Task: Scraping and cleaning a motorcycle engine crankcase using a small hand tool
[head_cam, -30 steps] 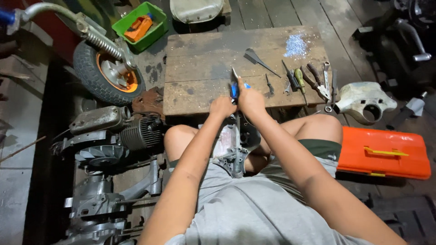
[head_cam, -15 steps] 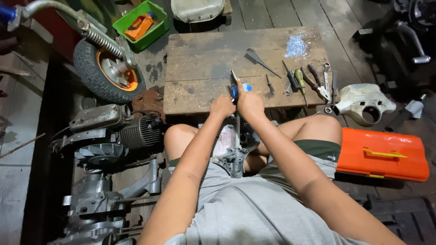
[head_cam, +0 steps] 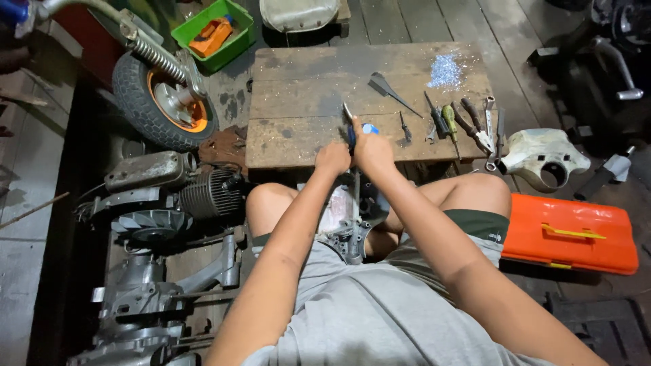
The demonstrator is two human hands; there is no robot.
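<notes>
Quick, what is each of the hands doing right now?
Left hand: closed on the blue-handled tool.
Right hand: closed on the same tool, by its blue handle.

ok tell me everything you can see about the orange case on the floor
The orange case is a flat, rectangular toolbox that looks like moulded plastic, with rounded corners and a yellow bar handle set into its lid. It lies shut and flat on the dark plank floor, slightly tilted in the picture, just beyond the person's right knee and below the pale, dirty cover with a round hole. A small yellow catch shows on its near edge. Neither hand touches it, and nothing rests on top.
</notes>
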